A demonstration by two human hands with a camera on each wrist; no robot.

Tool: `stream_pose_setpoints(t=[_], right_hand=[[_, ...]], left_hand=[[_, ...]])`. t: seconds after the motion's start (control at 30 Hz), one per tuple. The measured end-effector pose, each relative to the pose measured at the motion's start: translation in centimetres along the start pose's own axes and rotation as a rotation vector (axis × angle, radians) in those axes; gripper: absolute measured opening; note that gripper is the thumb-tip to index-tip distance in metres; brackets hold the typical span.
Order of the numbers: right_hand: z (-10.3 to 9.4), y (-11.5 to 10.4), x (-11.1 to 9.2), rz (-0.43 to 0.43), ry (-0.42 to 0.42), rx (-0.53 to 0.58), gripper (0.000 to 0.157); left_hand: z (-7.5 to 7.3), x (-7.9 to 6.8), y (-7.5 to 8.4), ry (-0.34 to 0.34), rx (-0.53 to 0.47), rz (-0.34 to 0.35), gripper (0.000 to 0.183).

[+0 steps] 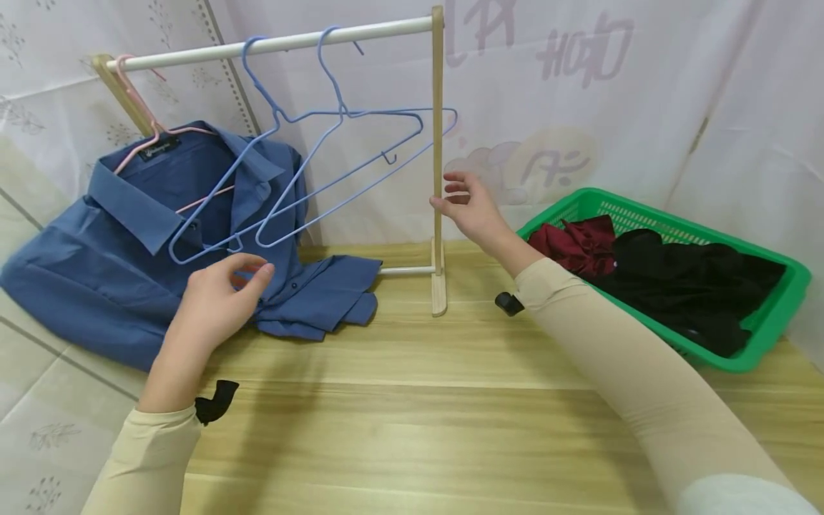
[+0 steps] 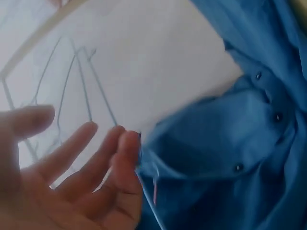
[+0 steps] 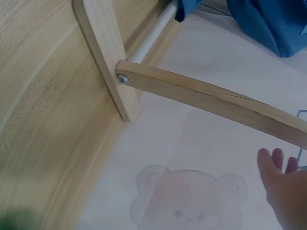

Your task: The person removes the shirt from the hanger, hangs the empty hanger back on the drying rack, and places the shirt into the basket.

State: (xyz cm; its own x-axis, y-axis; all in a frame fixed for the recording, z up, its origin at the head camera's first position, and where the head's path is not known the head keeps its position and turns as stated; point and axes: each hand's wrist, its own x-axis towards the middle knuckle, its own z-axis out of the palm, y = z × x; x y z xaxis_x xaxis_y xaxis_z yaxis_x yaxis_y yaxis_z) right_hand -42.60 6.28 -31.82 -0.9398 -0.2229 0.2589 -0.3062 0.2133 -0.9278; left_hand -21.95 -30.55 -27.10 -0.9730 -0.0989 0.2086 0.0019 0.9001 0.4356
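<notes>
A clothes rack (image 1: 290,43) bears a blue button-up shirt (image 1: 129,286) on a pink hanger (image 1: 157,129), with two blue hangers (image 1: 342,109) alongside. Near these the left hand (image 1: 219,300) curves loosely, thumb and fingers apart; the right hand (image 1: 475,211), loosely parted too, is beside the rack's upright (image 1: 438,143).

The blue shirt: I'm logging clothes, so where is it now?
The shirt hangs at left in the head view, on the pink hanger at the left end of the rack, beyond the left hand.
</notes>
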Motion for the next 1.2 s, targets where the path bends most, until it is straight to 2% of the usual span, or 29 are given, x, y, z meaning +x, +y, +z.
stream_pose_setpoints(t=[0.1, 0.23, 0.3, 0.37, 0.43, 0.5, 0.57, 0.77, 0.87, 1.03, 1.2], right_hand=[[0.2, 0.2, 0.3, -0.043, 0.034, 0.013, 0.059], [0.4, 0.4, 0.7, -0.075, 0.057, 0.011, 0.052], [0.5, 0.4, 0.8, -0.076, 0.061, -0.009, 0.051], [0.5, 0.3, 0.9, -0.071, 0.064, -0.025, 0.052], [0.6, 0.2, 0.9, -0.069, 0.067, -0.028, 0.05], [0.6, 0.2, 0.9, -0.066, 0.067, -0.014, 0.047], [0.7, 0.3, 0.9, -0.067, 0.065, 0.0, 0.044], [0.8, 0.4, 1.2, -0.083, 0.047, -0.022, 0.037], [0.9, 0.4, 1.4, -0.091, 0.033, -0.033, 0.035], [0.9, 0.5, 1.5, -0.092, 0.019, -0.052, 0.032], [0.8, 0.5, 1.6, -0.099, 0.011, -0.071, 0.031]], left_hand=[[-1.8, 0.1, -1.0, 0.144, -0.027, -0.04, 0.053], [-4.6, 0.3, -2.4, 0.41, -0.036, -0.09, 0.045], [-6.0, 0.5, -3.0, 0.538, -0.009, -0.092, 0.042], [-7.1, 0.6, -3.4, 0.636, 0.037, -0.082, 0.044], [-8.2, 0.9, -3.6, 0.697, 0.1, -0.079, 0.047], [-8.9, 1.2, -3.9, 0.72, 0.136, -0.098, 0.049], [-9.5, 1.5, -4.2, 0.715, 0.139, -0.135, 0.05], [-10.4, 2.5, -5.4, 0.613, 0.134, -0.311, 0.058], [-10.4, 2.9, -6.0, 0.585, 0.129, -0.36, 0.06], [-10.4, 3.4, -6.3, 0.528, 0.163, -0.357, 0.058], [-10.4, 3.7, -6.0, 0.533, 0.167, -0.338, 0.055]])
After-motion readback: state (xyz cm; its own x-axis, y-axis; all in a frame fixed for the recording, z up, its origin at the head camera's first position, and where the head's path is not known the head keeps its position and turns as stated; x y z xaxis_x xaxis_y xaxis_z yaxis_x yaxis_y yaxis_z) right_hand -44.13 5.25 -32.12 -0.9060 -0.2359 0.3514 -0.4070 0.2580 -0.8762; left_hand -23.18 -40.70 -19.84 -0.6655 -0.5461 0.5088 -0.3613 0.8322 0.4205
